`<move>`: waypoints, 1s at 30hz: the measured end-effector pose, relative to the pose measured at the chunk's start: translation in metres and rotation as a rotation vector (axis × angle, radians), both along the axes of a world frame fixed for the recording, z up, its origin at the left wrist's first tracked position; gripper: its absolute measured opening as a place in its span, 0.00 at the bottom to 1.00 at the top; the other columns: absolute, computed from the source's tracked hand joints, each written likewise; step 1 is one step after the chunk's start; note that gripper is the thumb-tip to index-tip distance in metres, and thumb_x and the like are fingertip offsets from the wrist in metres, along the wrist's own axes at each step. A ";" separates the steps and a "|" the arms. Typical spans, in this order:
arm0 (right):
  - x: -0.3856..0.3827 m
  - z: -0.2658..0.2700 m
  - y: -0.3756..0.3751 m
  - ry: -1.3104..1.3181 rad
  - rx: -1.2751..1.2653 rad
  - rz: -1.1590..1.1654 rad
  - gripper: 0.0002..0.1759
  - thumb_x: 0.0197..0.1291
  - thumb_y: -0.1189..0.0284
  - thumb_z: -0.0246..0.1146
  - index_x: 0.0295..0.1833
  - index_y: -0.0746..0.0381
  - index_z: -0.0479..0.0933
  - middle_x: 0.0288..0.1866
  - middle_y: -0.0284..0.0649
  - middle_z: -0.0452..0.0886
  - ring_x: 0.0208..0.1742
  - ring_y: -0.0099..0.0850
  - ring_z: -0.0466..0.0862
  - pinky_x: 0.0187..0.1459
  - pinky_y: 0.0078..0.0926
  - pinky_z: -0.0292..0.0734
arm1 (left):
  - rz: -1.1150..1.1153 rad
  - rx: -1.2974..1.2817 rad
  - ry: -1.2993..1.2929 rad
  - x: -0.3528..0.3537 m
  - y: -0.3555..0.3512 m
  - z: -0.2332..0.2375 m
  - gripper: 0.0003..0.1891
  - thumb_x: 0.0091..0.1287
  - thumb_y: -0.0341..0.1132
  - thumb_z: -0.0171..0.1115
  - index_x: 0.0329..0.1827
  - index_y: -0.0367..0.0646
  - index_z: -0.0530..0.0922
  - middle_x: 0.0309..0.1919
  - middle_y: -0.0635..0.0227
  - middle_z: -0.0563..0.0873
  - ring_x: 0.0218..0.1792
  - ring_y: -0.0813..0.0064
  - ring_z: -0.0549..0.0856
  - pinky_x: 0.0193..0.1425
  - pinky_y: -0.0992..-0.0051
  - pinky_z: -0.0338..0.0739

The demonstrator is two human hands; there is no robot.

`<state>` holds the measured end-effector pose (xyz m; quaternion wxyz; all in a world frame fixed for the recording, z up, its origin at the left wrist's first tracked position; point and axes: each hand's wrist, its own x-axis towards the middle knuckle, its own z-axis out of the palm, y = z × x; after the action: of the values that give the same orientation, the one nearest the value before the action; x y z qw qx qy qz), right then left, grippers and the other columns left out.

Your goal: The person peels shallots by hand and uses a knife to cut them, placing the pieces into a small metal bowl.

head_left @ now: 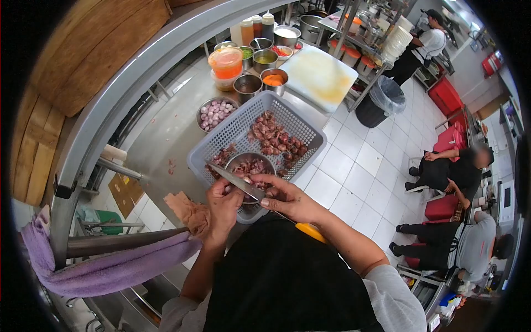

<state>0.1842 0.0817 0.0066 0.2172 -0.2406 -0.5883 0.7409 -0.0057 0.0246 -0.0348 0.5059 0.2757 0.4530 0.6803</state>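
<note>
My right hand is closed on a knife with a wide steel blade and a yellow handle. The blade points up and left, across the near side of a steel bowl. My left hand is pinched beside the blade on what looks like a small shallot, mostly hidden by the fingers. Peelings and shallots lie inside the bowl, which stands in a grey perforated plastic basket. Unpeeled red shallots fill the far right of the basket, and loose skins lie at its left.
A bowl of peeled shallots stands left of the basket. Behind are steel pots, orange-filled tubs and a white cutting board. Crumpled brown paper and a purple towel are at left. Other people are at right.
</note>
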 end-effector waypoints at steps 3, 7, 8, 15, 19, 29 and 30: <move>0.001 0.003 0.001 0.006 0.053 0.006 0.29 0.69 0.66 0.64 0.73 0.55 0.66 0.32 0.26 0.70 0.33 0.17 0.67 0.35 0.18 0.62 | -0.013 0.033 -0.003 0.001 -0.001 -0.001 0.10 0.69 0.18 0.58 0.51 0.32 0.81 0.32 0.68 0.84 0.19 0.89 0.69 0.21 0.84 0.58; 0.002 0.005 0.001 0.002 0.047 0.003 0.28 0.69 0.66 0.64 0.73 0.55 0.67 0.32 0.26 0.70 0.34 0.17 0.68 0.35 0.18 0.63 | -0.027 0.078 -0.023 0.004 -0.002 0.002 0.10 0.69 0.18 0.58 0.51 0.33 0.81 0.31 0.70 0.83 0.19 0.88 0.69 0.22 0.85 0.59; 0.002 0.005 0.000 0.005 0.043 0.003 0.28 0.69 0.66 0.64 0.72 0.55 0.67 0.32 0.26 0.70 0.34 0.17 0.68 0.35 0.18 0.63 | -0.028 0.077 -0.023 0.004 -0.002 0.002 0.10 0.69 0.18 0.58 0.51 0.33 0.81 0.31 0.70 0.83 0.19 0.88 0.69 0.22 0.85 0.59; 0.003 0.000 0.004 0.046 -0.028 -0.016 0.26 0.70 0.67 0.62 0.72 0.54 0.69 0.31 0.26 0.71 0.32 0.16 0.69 0.34 0.16 0.64 | -0.047 0.084 -0.073 0.003 -0.004 -0.003 0.11 0.68 0.20 0.63 0.53 0.32 0.81 0.32 0.69 0.84 0.20 0.90 0.68 0.21 0.85 0.58; 0.007 0.004 0.007 0.119 -0.367 -0.014 0.24 0.72 0.67 0.59 0.72 0.53 0.69 0.30 0.26 0.72 0.26 0.15 0.69 0.25 0.15 0.61 | -0.153 0.049 -0.108 -0.005 -0.003 -0.004 0.11 0.72 0.22 0.58 0.55 0.32 0.78 0.39 0.60 0.86 0.23 0.84 0.77 0.19 0.86 0.57; 0.015 -0.047 0.021 -0.095 -0.386 -0.097 0.31 0.73 0.63 0.59 0.78 0.53 0.60 0.28 0.29 0.70 0.25 0.19 0.68 0.26 0.16 0.63 | 0.062 -0.173 0.025 -0.051 0.026 -0.016 0.10 0.72 0.28 0.60 0.53 0.34 0.81 0.44 0.55 0.88 0.32 0.76 0.89 0.17 0.87 0.58; 0.015 -0.051 0.019 -0.135 -0.407 -0.107 0.32 0.73 0.63 0.59 0.79 0.52 0.59 0.29 0.28 0.70 0.26 0.19 0.68 0.27 0.17 0.64 | 0.064 -0.167 0.028 -0.061 0.038 -0.013 0.10 0.72 0.28 0.60 0.53 0.34 0.81 0.44 0.55 0.88 0.32 0.76 0.89 0.17 0.87 0.58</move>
<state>0.1990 0.1004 -0.0440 0.1633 -0.3595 -0.4260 0.8140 -0.0672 0.0629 -0.0475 0.4987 0.2274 0.5237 0.6522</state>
